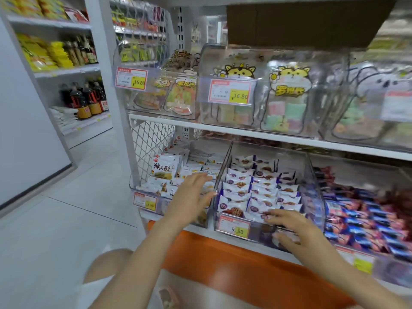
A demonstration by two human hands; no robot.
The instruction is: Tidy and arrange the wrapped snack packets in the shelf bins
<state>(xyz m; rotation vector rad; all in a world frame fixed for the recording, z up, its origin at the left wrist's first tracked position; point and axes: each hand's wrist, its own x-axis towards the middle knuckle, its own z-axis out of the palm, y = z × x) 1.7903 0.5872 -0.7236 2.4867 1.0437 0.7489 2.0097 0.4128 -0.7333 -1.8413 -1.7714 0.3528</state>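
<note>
On the lower shelf's front edge, a clear plastic slant-walled bin (223, 172) stands in the middle, filled with neat rows of white-and-purple wrapped snack packets (263, 188) printed with a brown biscuit. A red-bordered price tag with a yellow patch (234, 226) is fixed to its front wall.

The right hand (292, 226) lies at this bin's front right corner, fingers spread apart and nearly straight over the front row of packets, gripping nothing. Blur hides whether the fingertips press the wrappers.

The left hand (191, 195) reaches across the neighbouring clear bin (139, 188) at the shelf's left end, just beside the middle bin's left wall, fingers straight and fanned, holding nothing. Under and behind it lie white packets with red and orange print (165, 168), loosely piled.

Toward the shelf's right end, blue-and-red wrapped bars (365, 215) fill another bin.

Along the upper shelf's white front edge (267, 133) stand clear bins of cartoon-cat pouches with pastel sweets (287, 97). Below the lower shelf runs a glossy orange base panel (211, 259).
</note>
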